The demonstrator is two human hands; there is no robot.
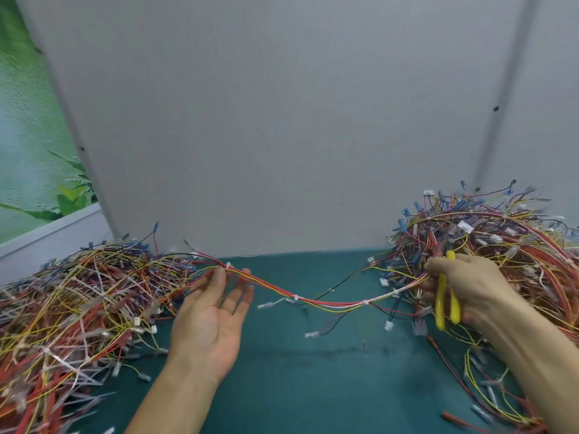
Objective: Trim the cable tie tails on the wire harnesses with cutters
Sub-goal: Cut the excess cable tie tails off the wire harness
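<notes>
Head view: a tangled heap of red, yellow and white wire harnesses (78,308) fills the lower left of the frame. The left hand (210,324) lies palm up, fingers straight, fingertips under a red-and-yellow wire harness (326,302) with white cable ties (295,297) that sags across the centre above the teal surface (297,377). At right, the right hand (470,286) grips yellow-handled cutters (441,305) before a second heap (507,233).

Table mat (297,371): dark teal green, plain.
Back wall (282,120): pale grey, plain.
Cutters (440,305): bright yellow handles.
Stretched harness (326,303): red, yellow and white wires; white ties.
Pile at 8 o'clock (78,308): red, yellow, black wires; whitish tie tails.
Pile at 3 o'clock (501,239): mostly red and orange wires; blue terminals.
Poster at 10 o'clock (28,151): green, pattern of leaves.
</notes>
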